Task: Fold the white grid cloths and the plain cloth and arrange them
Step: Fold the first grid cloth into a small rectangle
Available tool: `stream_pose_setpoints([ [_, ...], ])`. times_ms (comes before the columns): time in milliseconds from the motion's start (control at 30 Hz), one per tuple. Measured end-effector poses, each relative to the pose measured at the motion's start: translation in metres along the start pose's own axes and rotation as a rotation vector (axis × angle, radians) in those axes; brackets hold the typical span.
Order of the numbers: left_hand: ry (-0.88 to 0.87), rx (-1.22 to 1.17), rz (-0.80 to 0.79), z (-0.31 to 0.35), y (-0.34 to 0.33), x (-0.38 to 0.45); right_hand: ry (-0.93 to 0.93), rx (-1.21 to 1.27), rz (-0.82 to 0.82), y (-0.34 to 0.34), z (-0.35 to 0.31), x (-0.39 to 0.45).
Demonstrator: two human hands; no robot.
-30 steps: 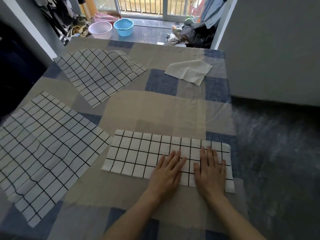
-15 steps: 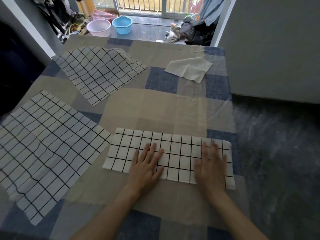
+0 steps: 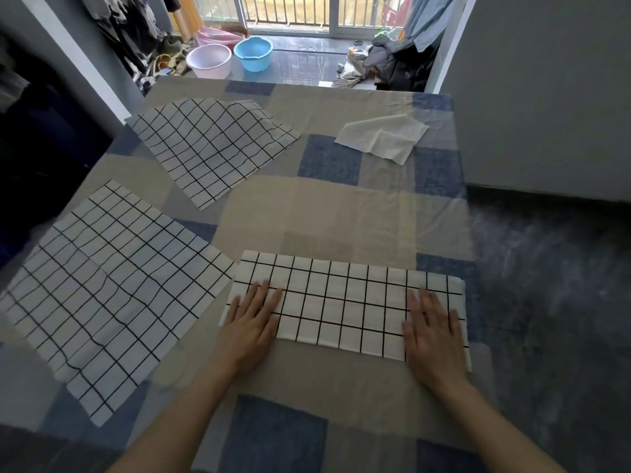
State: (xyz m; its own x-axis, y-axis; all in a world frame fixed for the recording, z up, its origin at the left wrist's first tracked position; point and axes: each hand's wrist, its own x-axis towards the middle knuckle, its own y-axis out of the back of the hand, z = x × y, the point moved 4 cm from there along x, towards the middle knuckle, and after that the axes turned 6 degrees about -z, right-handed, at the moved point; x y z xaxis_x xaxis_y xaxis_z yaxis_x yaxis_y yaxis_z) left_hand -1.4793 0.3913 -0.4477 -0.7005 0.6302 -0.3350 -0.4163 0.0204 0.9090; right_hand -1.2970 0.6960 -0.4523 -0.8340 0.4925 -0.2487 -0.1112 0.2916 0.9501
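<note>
Folded grid cloth (image 3: 345, 303) is pressed flat at both ends by left hand (image 3: 251, 324) and slightly blurry right hand (image 3: 432, 332), fingers seemingly straight.

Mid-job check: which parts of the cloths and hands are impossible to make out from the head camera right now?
- Folded grid cloth, head view: its two near corners lie under the left hand and right hand; layer count unreadable.
- Large grid cloth: its far left end runs dim toward the frame edge.
- Far grid cloth: a raised hump hides what is beneath.
- Plain cloth: small and far; its folds are unclear.
</note>
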Motion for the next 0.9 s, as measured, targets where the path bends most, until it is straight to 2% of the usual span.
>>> stream_pose_setpoints([
  [233, 0.162, -0.060, -0.001, -0.033, 0.007, -0.024, -0.066, 0.022, -0.033, 0.011, 0.037, -0.012],
  [300, 0.268, -0.135, 0.082, -0.029, 0.011, -0.027, -0.078, 0.026, -0.046, 0.013, 0.044, -0.019],
  [400, 0.526, -0.325, 0.307, -0.020, 0.019, -0.040, -0.125, 0.011, -0.046, 0.016, 0.047, -0.026],
  [500, 0.634, -0.447, 0.397, -0.019, 0.021, -0.046, -0.164, 0.012, -0.081, 0.019, 0.044, -0.026],
  [700, 0.618, -0.790, 0.383, -0.023, 0.039, -0.037, -0.158, -0.001, -0.115, 0.026, 0.038, -0.026],
  [833, 0.598, -0.908, 0.472, -0.019, 0.054, -0.036, -0.111, -0.049, -0.058, 0.035, 0.029, -0.024],
  [900, 0.598, -1.049, 0.497, -0.017, 0.058, -0.034, -0.077, -0.068, -0.072, 0.042, 0.017, -0.019],
])
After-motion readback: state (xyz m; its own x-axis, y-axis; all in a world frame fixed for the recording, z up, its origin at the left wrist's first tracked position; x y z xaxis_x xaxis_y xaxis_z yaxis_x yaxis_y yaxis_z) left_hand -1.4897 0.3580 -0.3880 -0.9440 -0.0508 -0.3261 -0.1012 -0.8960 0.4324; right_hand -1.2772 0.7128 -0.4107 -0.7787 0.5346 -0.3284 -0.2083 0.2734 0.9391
